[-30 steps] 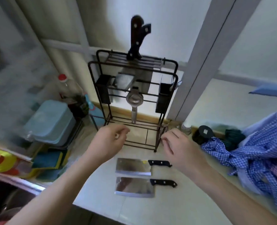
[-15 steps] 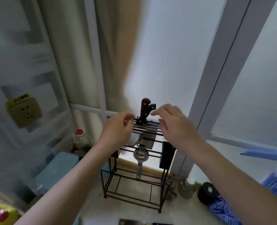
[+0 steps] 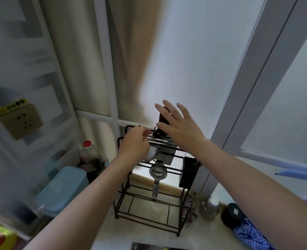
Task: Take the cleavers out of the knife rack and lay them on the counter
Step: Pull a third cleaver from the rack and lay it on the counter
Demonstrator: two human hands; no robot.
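Reaching w/ right hand (image 3: 177,127) spread open, empty, at cleaver (image 3: 161,123) handle up in rack (image 3: 149,177); left hand (image 3: 136,143) half-curled, empty, prob. steadying rack's top.

Since a second ago the view tilts up from the worktop (image 3: 149,231), so the two laid-out cleavers drop almost out of sight; only a sliver of one blade (image 3: 145,247) shows at the bottom edge. Both hands rise from low in front of the rack (image 3: 121,195) to its top. The right hand (image 3: 177,127) now spreads open, fingers around the dark cleaver handle (image 3: 161,118). The left hand (image 3: 135,145), loosely curled, sits at the top bars.
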